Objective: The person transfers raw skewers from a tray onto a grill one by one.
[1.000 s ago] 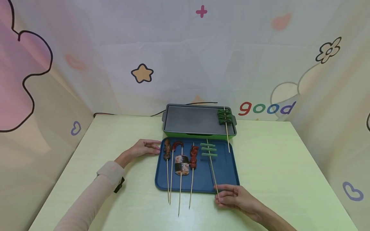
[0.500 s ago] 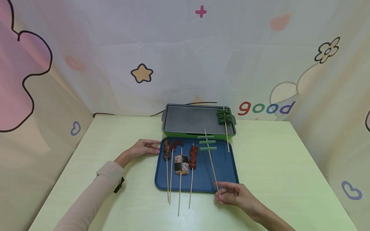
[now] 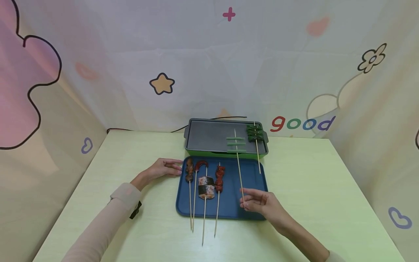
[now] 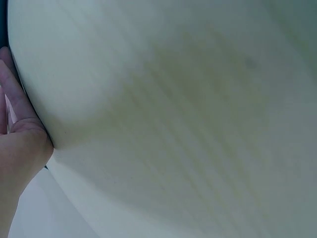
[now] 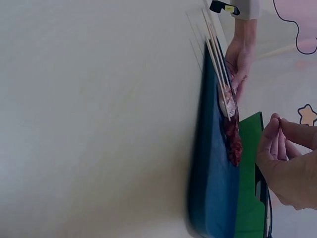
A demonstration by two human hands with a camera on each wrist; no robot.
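Observation:
My right hand (image 3: pixel 262 205) pinches the lower end of a skewer with green bean-like pieces (image 3: pixel 236 144). The skewer is held above the blue tray (image 3: pixel 229 209), its green pieces over the front edge of the grill pan (image 3: pixel 216 134). In the right wrist view the pinching thumb and finger (image 5: pixel 285 148) show, but the skewer itself is hard to make out. At the tray's left edge my left hand (image 3: pixel 162 168) rests with fingers extended, touching the rim. The left wrist view shows only part of that hand (image 4: pixel 20 119).
On the tray lie a brown meat skewer (image 3: pixel 189 170), a curled red sausage skewer (image 3: pixel 201 163), a black-and-white banded skewer (image 3: pixel 206 188) and a red meat skewer (image 3: pixel 219 179). A dark green leafy skewer (image 3: pixel 254 133) lies on the pan's right end, its stick jutting forward.
My right hand has lifted the green-piece skewer off the tray and carried it forward to the pan's front edge. My left hand has stayed at the tray.

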